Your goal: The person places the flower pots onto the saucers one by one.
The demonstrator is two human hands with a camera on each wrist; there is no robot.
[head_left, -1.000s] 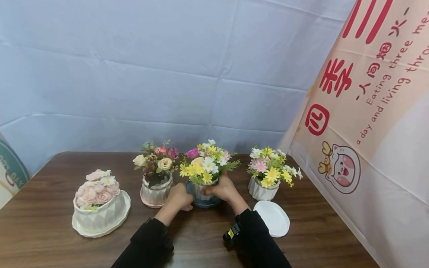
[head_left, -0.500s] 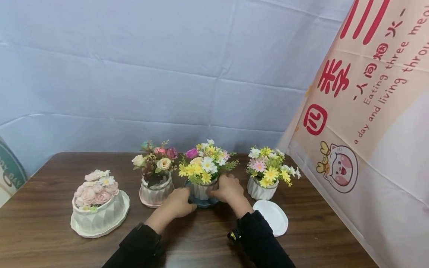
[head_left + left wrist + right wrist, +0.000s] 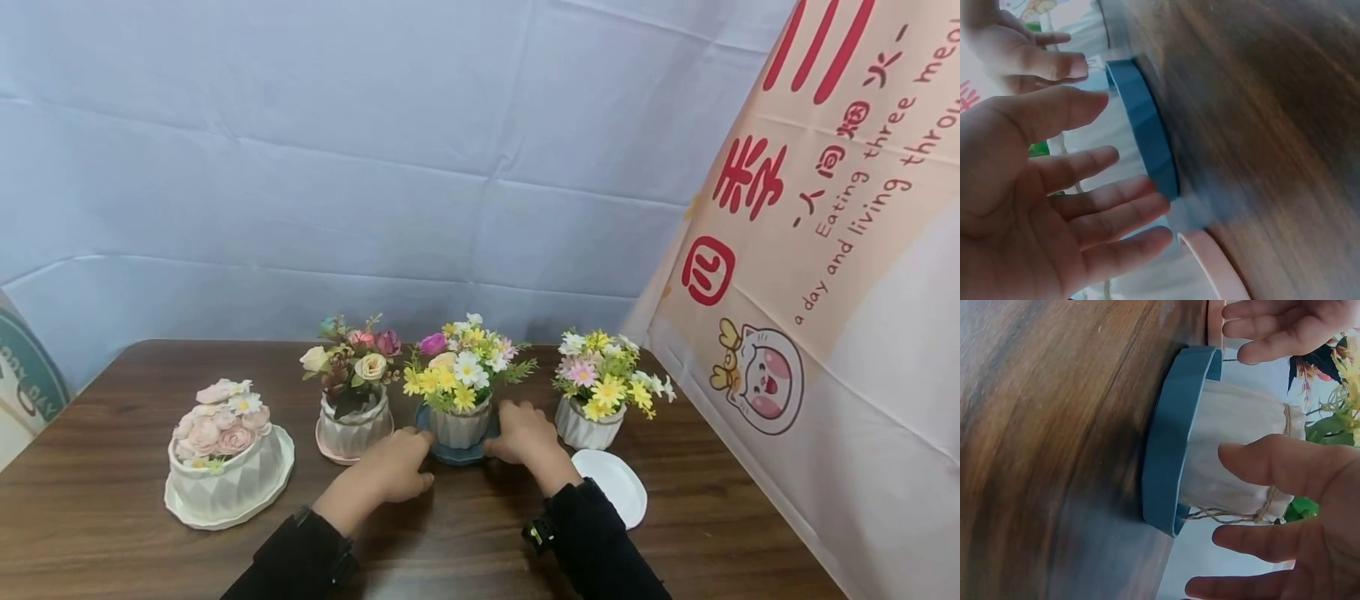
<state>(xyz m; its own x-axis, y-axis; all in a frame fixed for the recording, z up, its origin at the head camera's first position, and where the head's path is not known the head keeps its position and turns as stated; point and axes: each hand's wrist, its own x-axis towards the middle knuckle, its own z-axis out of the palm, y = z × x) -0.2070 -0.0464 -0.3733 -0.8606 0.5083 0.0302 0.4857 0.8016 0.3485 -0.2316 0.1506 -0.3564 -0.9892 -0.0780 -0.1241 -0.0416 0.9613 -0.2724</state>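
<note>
In the head view a whitish ribbed flowerpot with yellow, white and purple flowers stands upright in a blue saucer. My left hand is just left of this saucer, palm turned toward it, fingers spread. On the other side my right hand is held with loose fingers near the saucer's right rim. Both wrist views show straight, parted fingers holding nothing. Twine circles the pot in the right wrist view, its base inside the blue saucer.
Left of my left hand, a pot of roses stands on a pink saucer. Farther left is a pot of pale pink flowers on a white scalloped saucer. At right, a flowerpot stands behind a bare white plate.
My right hand has let go of the middle flowerpot and moved right. The left hand has drawn back left from the blue saucer. The pot stays in the saucer.
</note>
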